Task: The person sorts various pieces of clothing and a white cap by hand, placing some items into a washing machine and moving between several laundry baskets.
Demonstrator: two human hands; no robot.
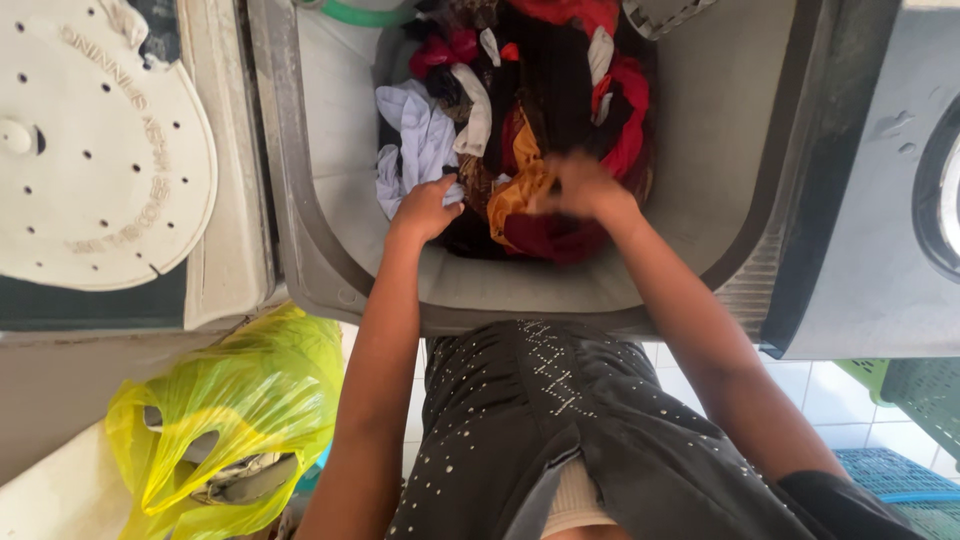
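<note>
Head view: left hand clutches white cloth; right hand blurred among clothes, grip unclear.

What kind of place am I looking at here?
Likely a home laundry corner. Both hands, left hand and right hand, dig into mixed clothes in a grey washing tub; a perforated white lid lies alongside, above a tiled floor.

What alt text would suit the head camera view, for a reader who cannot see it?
Both hands, left hand and right hand, reach into a grey tub full of mixed clothes. A yellow plastic bag sits lower left, below a round white perforated lid.
</note>
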